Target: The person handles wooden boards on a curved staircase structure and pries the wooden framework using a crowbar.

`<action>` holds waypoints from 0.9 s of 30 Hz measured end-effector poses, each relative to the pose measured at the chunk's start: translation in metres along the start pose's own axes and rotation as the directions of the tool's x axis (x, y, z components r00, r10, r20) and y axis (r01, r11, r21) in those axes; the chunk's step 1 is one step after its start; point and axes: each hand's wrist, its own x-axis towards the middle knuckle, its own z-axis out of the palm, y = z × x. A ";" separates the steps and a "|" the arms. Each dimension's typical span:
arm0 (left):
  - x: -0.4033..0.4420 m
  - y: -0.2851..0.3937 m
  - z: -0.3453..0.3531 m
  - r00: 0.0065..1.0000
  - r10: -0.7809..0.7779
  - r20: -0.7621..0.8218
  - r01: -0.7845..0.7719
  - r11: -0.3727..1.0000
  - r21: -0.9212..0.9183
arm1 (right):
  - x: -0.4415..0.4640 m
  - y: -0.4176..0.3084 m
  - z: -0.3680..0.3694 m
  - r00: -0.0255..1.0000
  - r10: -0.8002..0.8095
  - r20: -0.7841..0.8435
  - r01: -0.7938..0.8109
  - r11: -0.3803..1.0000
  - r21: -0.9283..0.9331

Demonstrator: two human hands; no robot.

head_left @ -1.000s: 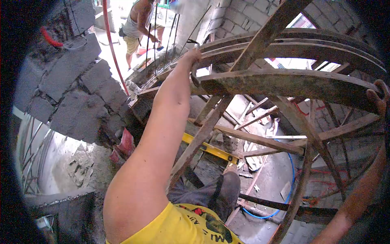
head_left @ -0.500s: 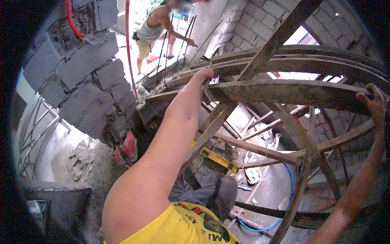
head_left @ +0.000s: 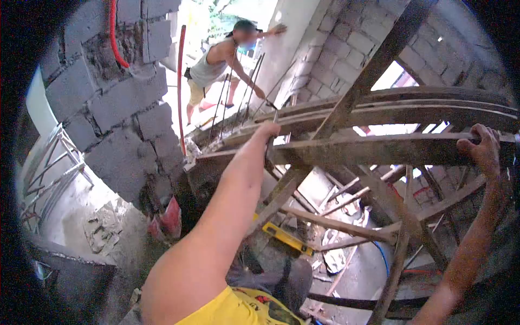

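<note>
My left arm stretches forward, and my left hand is closed around a slim, long tool whose kind I cannot make out. Its dark upper end points towards the hand of another person; whether that hand touches it, I cannot tell. Beneath my left hand, part of the tool hangs beside the end of a wooden beam. Over at the right, my right hand grips the top edge of this same beam, thumb on the near side.
More timber beams and a diagonal post cross ahead. Below lie a yellow spirit level and a blue hose. A block wall stands left, near upright steel bars and a red pipe.
The view has tilted up and swung slightly left. The other person's lower hand now reaches close to the tool's dark end. Both my hands keep their hold.
</note>
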 end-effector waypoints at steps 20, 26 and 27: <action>0.042 -0.036 0.003 0.992 0.107 0.073 -0.043 0.806 -0.590 | 0.006 0.002 0.004 0.996 0.040 0.081 -0.040 0.999 -0.001; 0.009 -0.014 -0.007 0.996 -0.054 0.078 0.095 0.611 -0.786 | 0.004 0.003 0.004 0.999 0.031 0.026 -0.031 0.999 -0.026; 0.006 -0.009 -0.009 0.994 -0.092 0.066 0.106 0.562 -0.820 | 0.004 0.003 0.005 0.999 0.027 0.020 -0.027 1.000 -0.014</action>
